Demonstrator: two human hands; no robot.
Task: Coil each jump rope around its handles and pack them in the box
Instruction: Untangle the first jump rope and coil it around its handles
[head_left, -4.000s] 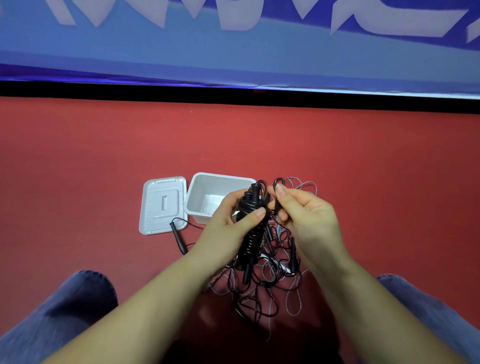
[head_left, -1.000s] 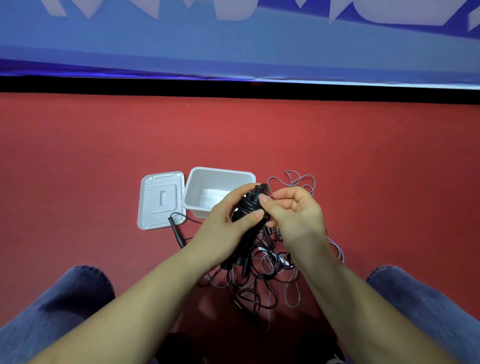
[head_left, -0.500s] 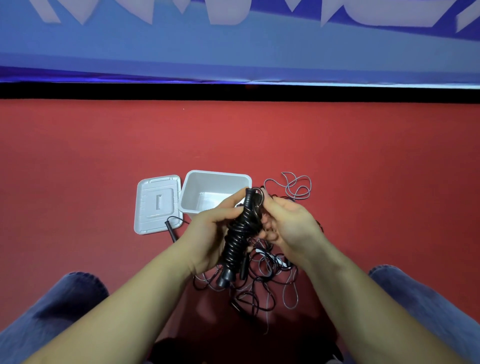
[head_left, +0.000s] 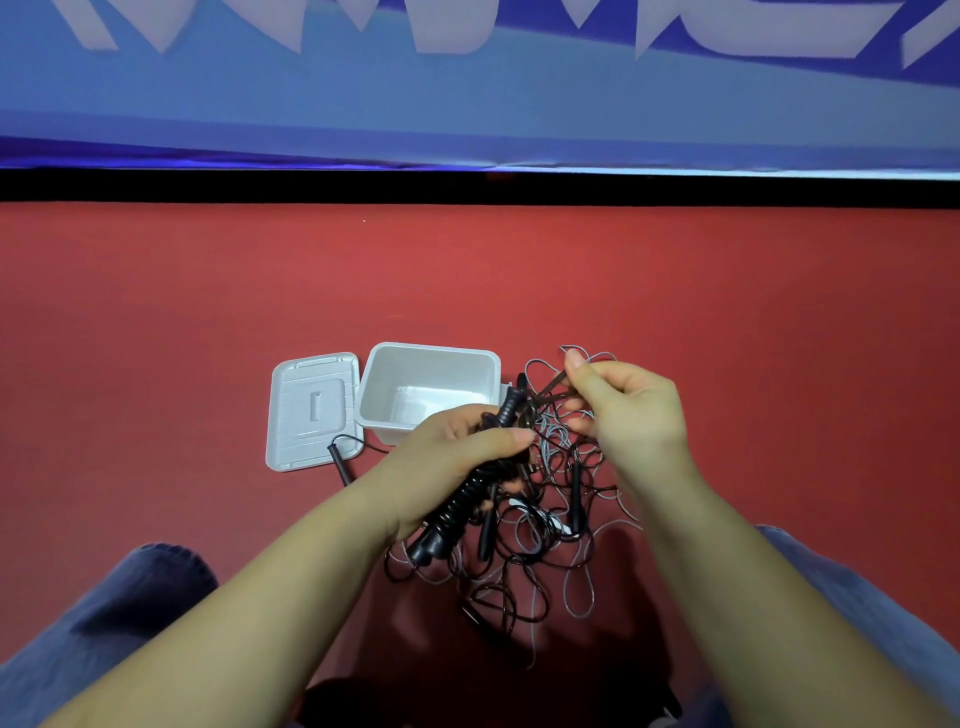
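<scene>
our left hand (head_left: 457, 457) wraps its grip tight around the pair of black jump-rope handles with thin black cord coiled over them (head_left: 467, 488), thumb laid across the top so the turns cannot slip. our right hand (head_left: 631, 410) pinches the free end of that cord between thumb and fingertips, lifted up and to the right, we judge to keep it taut for the next turn or a tuck. below both hands lies the loose tangle of thin black and grey ropes (head_left: 540, 540) on the red floor, with at least two more slim black handles showing in it; how many ropes it holds we cannot tell. another slim black handle (head_left: 338, 462) lies by the flat white plastic lid (head_left: 306, 410). just beyond the left hand stands the one open white plastic box (head_left: 431, 384), with no rope in it that we can see, placed close so the finished bundle can drop straight in. our blue-jeaned knees frame the lower corners.
</scene>
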